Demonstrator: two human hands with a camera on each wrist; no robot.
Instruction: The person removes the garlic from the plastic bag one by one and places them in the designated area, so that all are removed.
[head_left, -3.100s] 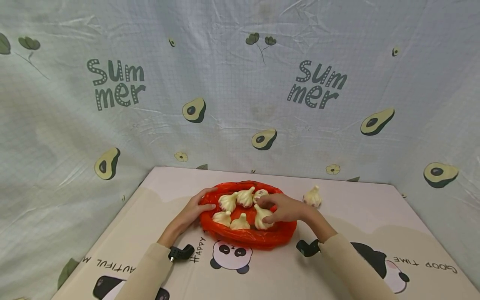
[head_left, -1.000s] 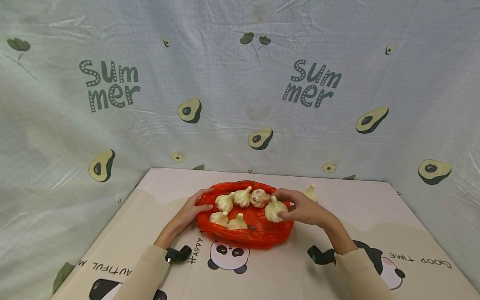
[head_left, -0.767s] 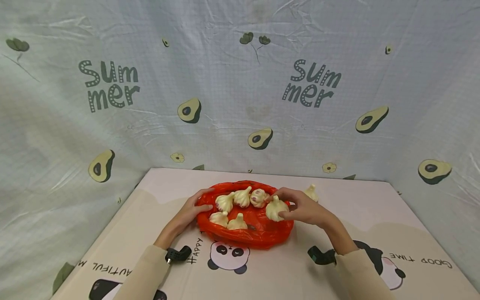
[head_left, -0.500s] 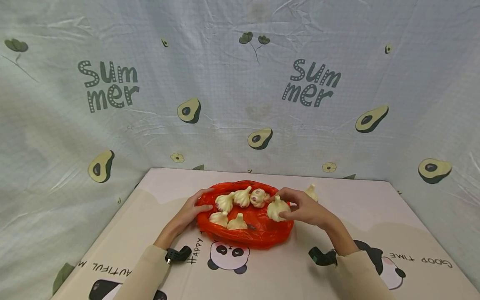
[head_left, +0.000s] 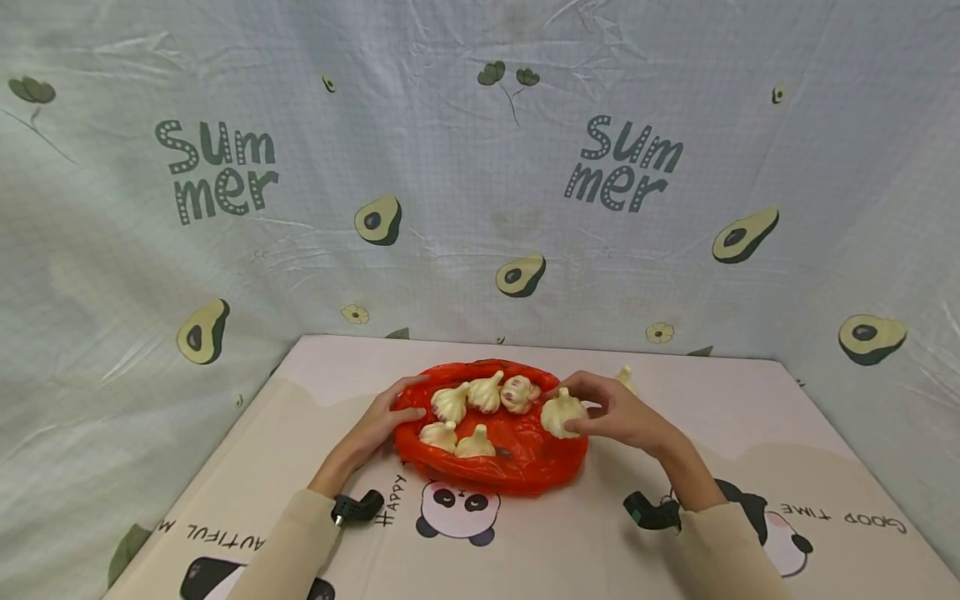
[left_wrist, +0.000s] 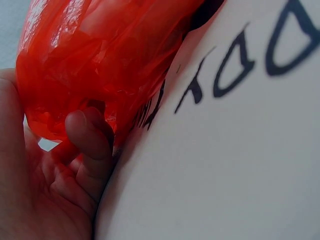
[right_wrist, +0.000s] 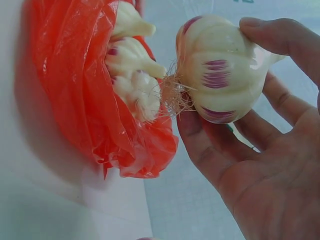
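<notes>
A red plastic bag (head_left: 487, 477), its mouth spread wide, lies on the table with several garlic bulbs (head_left: 484, 392) inside. My left hand (head_left: 381, 421) grips the bag's left rim, thumb inside; the left wrist view shows fingers curled against the red plastic (left_wrist: 100, 60). At the bag's right side my right hand (head_left: 618, 414) holds one garlic bulb (head_left: 562, 413) between thumb and fingers. In the right wrist view this bulb (right_wrist: 222, 70), with purple streaks and thin roots, is clear of the bag (right_wrist: 75, 85).
Another garlic bulb (head_left: 626, 379) lies on the table behind my right hand, partly hidden by it. The pale table (head_left: 555, 550) carries panda drawings and lettering. A printed curtain (head_left: 450, 150) stands behind and at both sides.
The right hand has lifted its bulb from among the others and moved it right, over the bag's right rim. My left hand keeps its grip on the bag.
</notes>
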